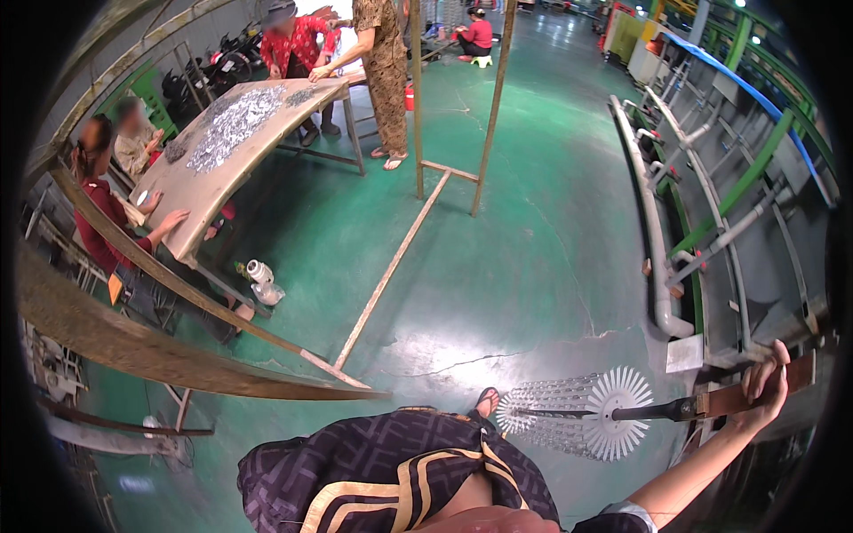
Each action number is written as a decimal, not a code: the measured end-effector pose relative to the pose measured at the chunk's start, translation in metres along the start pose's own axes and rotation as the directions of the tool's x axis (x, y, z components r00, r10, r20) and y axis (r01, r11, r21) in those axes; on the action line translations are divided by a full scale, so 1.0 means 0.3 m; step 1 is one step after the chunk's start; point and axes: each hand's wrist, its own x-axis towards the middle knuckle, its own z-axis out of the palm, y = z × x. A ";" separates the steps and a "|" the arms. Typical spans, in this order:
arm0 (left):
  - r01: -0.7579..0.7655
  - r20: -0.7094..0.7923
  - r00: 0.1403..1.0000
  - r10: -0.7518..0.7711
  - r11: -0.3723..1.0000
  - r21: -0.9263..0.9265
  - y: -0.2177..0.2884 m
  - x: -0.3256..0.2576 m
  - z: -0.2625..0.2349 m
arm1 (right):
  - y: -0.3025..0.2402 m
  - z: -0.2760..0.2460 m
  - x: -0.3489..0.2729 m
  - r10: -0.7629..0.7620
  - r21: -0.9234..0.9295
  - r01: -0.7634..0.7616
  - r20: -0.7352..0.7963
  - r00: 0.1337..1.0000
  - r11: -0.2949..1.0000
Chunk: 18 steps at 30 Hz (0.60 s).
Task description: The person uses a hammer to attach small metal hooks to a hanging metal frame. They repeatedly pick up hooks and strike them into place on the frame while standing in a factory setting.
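Observation:
My right arm reaches out at the lower right, and my right hand point(766, 391) is closed around a brown flat bar point(804, 373). A dark rod point(644, 412) runs left from this bar. Around the rod sits a hanging rack of shiny metal pieces point(625, 414), fanned out in rings like petals, with chain-like rows between the rings. Its far end is close to my sandalled foot point(487, 401). My left hand is not in view.
A table point(191, 226) with a heap of small metal pieces point(235, 124) stands at the upper left, with several people around it. A rusty metal frame point(391, 266) crosses the green floor. Pipes point(653, 222) and green rails line the right side.

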 end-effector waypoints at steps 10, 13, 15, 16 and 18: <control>0.221 -0.072 0.970 -0.232 0.966 -0.133 0.169 0.151 0.178 | 0.366 -0.174 0.557 0.017 0.017 -0.018 0.100 0.995 1.000; 0.300 -0.090 0.942 -0.324 0.931 -0.207 0.203 0.156 0.223 | 0.504 -0.209 0.716 0.039 0.029 -0.041 0.072 0.997 0.999; 0.345 -0.078 0.924 -0.374 0.904 -0.252 0.219 0.188 0.250 | 0.588 -0.227 0.827 0.052 0.015 -0.053 0.060 0.997 0.998; 0.365 -0.069 0.915 -0.396 0.891 -0.270 0.232 0.212 0.261 | 0.631 -0.237 0.881 0.057 0.008 -0.057 0.052 0.997 0.998; 0.406 -0.041 0.900 -0.433 0.869 -0.283 0.263 0.272 0.274 | 0.712 -0.256 0.982 0.065 0.013 -0.066 0.048 0.997 0.998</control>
